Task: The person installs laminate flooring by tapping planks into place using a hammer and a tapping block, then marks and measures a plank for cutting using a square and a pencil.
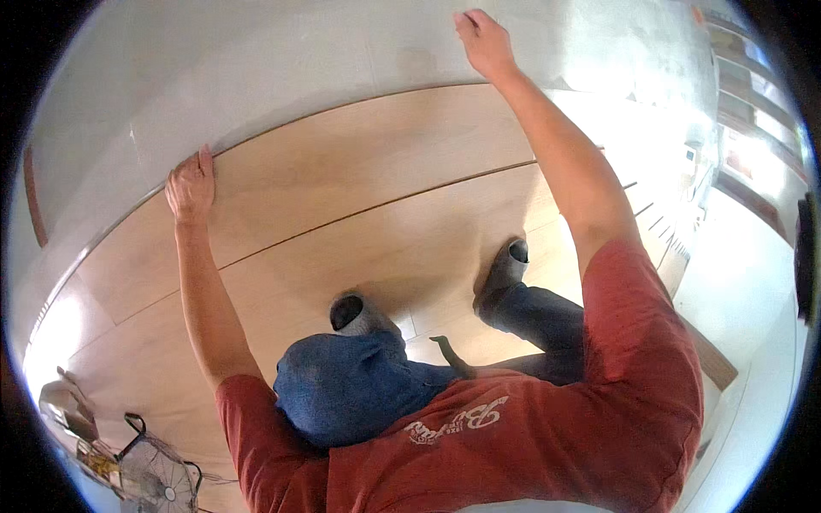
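Note:
My left hand (190, 184) has its fingers bent and pressed together on the far edge of a light wood-look plank (368, 145), where it meets the pale grey surface (282, 60). My right hand (484, 47) is out beyond that plank over the grey surface, its fingers curled closed; whether anything is inside them is too small to tell. A dark seam separates this plank from the boards (428, 214) nearer me, on which my slippered feet rest.
A metal fan (162, 479) and other items (68, 402) lie at lower left. At right are a white board (735, 282), a short wooden piece (714, 359) beneath it, and bright slatted shapes (753, 103) along the rim.

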`<action>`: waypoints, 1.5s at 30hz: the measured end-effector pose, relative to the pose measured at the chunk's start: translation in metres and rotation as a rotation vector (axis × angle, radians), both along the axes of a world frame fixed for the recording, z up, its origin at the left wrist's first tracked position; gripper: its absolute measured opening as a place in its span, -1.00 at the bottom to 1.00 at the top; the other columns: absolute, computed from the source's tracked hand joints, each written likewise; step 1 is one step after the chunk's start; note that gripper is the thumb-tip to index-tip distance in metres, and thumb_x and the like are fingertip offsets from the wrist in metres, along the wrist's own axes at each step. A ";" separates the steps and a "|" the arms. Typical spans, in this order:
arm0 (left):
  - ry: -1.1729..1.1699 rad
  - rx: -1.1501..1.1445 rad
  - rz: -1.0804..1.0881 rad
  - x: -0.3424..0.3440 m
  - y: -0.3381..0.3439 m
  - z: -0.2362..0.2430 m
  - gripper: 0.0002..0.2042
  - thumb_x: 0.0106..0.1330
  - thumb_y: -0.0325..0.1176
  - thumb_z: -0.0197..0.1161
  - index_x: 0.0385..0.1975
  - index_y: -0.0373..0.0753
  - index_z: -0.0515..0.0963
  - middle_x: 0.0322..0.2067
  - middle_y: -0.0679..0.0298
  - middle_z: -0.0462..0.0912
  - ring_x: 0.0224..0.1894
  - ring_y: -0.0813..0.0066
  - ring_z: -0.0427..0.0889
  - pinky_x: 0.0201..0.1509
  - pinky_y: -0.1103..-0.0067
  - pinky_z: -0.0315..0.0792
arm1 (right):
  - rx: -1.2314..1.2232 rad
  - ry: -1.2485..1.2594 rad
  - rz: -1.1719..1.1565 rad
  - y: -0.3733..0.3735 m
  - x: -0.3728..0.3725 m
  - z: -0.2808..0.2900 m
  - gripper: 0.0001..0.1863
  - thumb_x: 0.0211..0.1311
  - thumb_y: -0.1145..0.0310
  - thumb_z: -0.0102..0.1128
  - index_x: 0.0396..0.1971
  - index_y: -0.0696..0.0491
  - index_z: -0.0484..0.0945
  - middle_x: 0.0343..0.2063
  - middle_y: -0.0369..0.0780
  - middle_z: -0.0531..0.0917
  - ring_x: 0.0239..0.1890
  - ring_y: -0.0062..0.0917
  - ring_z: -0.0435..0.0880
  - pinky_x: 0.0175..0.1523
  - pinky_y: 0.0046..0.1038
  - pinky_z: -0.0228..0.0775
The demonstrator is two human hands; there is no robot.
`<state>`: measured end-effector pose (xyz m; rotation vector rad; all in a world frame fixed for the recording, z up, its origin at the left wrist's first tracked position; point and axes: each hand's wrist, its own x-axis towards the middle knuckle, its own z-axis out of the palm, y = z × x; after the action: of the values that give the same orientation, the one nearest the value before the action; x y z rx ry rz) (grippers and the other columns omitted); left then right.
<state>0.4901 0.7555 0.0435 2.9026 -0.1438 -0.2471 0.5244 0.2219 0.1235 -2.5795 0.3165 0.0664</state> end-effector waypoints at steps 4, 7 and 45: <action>-0.029 -0.027 -0.072 -0.003 -0.016 0.001 -0.57 0.57 -0.09 -0.02 -0.33 -0.29 0.65 -0.34 -0.06 0.71 -0.23 -0.13 0.66 -0.03 0.10 0.48 | -0.185 -0.190 -0.214 -0.066 -0.135 -0.028 -0.55 0.47 0.15 0.16 0.07 0.25 0.49 0.10 0.07 0.52 0.13 -0.12 0.52 0.28 -0.15 0.35; -0.245 -0.053 -0.133 -0.008 -0.001 -0.017 -0.61 0.56 -0.15 0.02 -0.38 -0.30 0.64 -0.37 -0.01 0.70 -0.25 -0.10 0.65 -0.05 0.11 0.48 | -0.416 -0.056 -0.432 -0.068 -0.226 -0.066 -0.42 0.47 0.14 0.14 0.29 0.23 0.33 0.38 0.15 0.28 0.44 0.07 0.18 0.49 -0.01 0.06; -0.030 0.071 0.055 0.008 -0.037 -0.010 -0.46 0.54 0.06 -0.09 -0.32 -0.23 0.75 -0.33 -0.05 0.75 -0.20 -0.16 0.73 -0.04 0.12 0.58 | 0.296 0.256 -0.716 -0.186 -0.254 -0.089 0.06 0.28 -0.22 0.31 0.48 0.28 0.11 0.43 0.12 0.25 0.44 -0.06 0.29 0.48 -0.09 0.20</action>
<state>0.4983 0.7186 0.0338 2.9766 -0.0617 -0.2036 0.2700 0.0355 0.0342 -2.0334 1.2021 0.1672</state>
